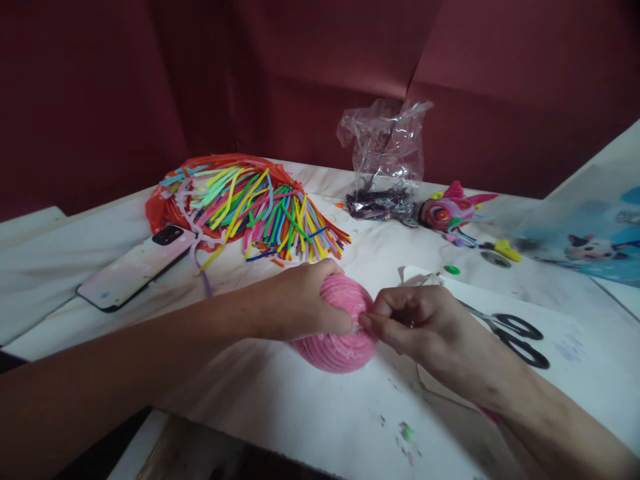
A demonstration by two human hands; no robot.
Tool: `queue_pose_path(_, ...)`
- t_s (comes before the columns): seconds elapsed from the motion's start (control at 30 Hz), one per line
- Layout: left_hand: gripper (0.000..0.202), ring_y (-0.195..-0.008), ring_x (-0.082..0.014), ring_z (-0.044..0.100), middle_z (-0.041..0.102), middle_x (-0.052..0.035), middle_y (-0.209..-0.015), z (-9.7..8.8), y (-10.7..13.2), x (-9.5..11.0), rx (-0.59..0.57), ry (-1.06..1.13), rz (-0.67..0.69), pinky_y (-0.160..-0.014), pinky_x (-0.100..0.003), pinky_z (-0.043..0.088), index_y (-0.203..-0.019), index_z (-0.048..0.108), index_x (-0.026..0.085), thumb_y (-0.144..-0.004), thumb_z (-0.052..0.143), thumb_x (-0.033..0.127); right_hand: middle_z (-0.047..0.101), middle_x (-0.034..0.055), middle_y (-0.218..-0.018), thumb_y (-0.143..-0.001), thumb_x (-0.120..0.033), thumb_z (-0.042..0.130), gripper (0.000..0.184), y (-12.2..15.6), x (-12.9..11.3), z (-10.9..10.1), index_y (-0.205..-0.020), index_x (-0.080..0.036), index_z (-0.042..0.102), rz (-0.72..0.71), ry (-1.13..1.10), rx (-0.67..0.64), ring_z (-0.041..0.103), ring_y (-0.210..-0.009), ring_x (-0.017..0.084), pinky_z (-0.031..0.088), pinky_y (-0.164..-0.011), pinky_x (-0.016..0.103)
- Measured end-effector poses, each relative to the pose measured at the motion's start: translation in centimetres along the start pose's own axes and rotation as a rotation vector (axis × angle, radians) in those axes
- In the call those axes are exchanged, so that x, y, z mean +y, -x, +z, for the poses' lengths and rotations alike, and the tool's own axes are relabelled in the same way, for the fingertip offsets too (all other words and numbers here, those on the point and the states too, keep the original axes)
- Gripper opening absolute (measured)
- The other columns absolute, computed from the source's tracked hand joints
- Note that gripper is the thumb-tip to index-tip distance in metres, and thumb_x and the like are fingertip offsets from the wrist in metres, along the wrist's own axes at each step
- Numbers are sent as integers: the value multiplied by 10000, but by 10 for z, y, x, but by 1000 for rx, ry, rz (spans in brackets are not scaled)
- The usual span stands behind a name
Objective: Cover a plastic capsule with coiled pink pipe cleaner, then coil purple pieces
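Observation:
A pink ball (345, 353), ridged all round as if wrapped in pipe cleaners, is held above the white tabletop near its front edge. My left hand (310, 300) grips it from the left, with the thumb across the near side and the fingers behind. My right hand (420, 320) is at the ball's right side, thumb and forefinger pinched together against its surface. Whatever lies between those fingertips is too small to make out. Close to the right wrist, black-handled scissors (515, 333) rest on a white sheet.
A red bag (165, 213) spills many-coloured pipe cleaners (280, 207) at the back left, beside a phone (135, 267). A clear plastic bag (387, 160) stands behind, next to a decorated pink ball (447, 212). A green button-like disc (452, 270) lies in front.

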State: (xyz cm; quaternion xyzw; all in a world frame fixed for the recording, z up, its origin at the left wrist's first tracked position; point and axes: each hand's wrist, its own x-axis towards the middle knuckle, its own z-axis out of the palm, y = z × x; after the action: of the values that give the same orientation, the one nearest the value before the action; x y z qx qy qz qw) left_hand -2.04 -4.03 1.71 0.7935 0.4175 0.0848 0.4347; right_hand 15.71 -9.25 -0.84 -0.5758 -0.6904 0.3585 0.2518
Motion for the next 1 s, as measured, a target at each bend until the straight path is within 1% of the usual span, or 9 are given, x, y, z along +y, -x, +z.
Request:
queue_pose_path(0.13, 439, -799, -238, 578, 628, -42, -887, -1, -1, 1, -5, -6, -2, -623, -318, 424, -1054, 525, 184, -630, 557, 293, 425, -20, -521, -790, -384, 466, 307, 1, 1, -1, -567, -172, 476, -30, 91, 33, 348, -496, 101, 283, -448, 232)
queue_pose_path(0.23, 430, -802, -236, 577, 627, -43, -893, -1, -2, 0, -1, -16, 6, -627, -319, 423, -1051, 526, 183, -636, 551, 292, 443, -15, -526, -795, -382, 464, 301, 1, 1, -1, -582, -171, 491, -41, 103, 49, 361, -499, 104, 286, -451, 232)
queue_pose_path(0.3, 425, -807, -234, 577, 627, -42, -896, -1, -2, -1, -4, -9, 2, -626, -314, 421, -1049, 526, 182, -639, 548, 289, 429, -22, -519, -791, -375, 476, 294, 1, 1, -1, -579, -172, 482, -29, 67, 47, 347, -488, 98, 276, -442, 227)
queue_pose_path(0.43, 422, -801, -228, 577, 629, -38, -890, -1, 0, 0, 4, 1, -14, -612, -303, 416, -1050, 519, 185, -644, 552, 294, 391, -44, -504, -774, -324, 521, 249, -2, 0, -2, -585, -169, 475, 4, -83, -29, 336, -474, 85, 264, -428, 213)
queue_pose_path(0.5, 418, -786, -224, 576, 629, -34, -876, 0, 1, -1, 16, 0, -14, -600, -296, 410, -1044, 519, 188, -642, 557, 299, 385, -49, -497, -765, -307, 533, 230, -3, 0, -2, -592, -165, 485, 12, -114, -48, 340, -470, 83, 266, -425, 209)
queue_pose_path(0.63, 399, -770, -220, 571, 625, -28, -850, 3, 1, -2, 44, 0, -23, -589, -291, 405, -1009, 527, 194, -627, 563, 307, 390, -51, -490, -763, -294, 523, 225, -3, 1, -2, -585, -162, 484, 11, -69, -23, 329, -460, 77, 258, -415, 203)
queue_pose_path(0.77, 401, -784, -228, 568, 625, -33, -855, 6, -1, -4, 97, -18, -48, -604, -301, 410, -995, 526, 194, -618, 572, 323, 432, -41, -515, -769, -284, 496, 196, 1, 2, 0, -614, -164, 506, -15, -36, 13, 359, -475, 84, 288, -424, 199)
queue_pose_path(0.9, 413, -777, -221, 571, 625, -34, -870, 6, 1, -6, 71, 4, -9, -609, -300, 415, -1022, 516, 193, -632, 567, 319, 438, -32, -526, -786, -316, 476, 228, 3, 1, 0, -612, -170, 499, -35, 5, 46, 365, -491, 94, 293, -432, 204)
queue_pose_path(1.0, 414, -779, -219, 571, 624, -36, -875, 5, 2, -5, 50, 4, 11, -605, -295, 414, -1028, 518, 192, -638, 566, 321, 488, -14, -547, -790, -330, 473, 237, 3, 0, -1, -620, -171, 517, -63, 84, 59, 403, -518, 108, 315, -466, 220)
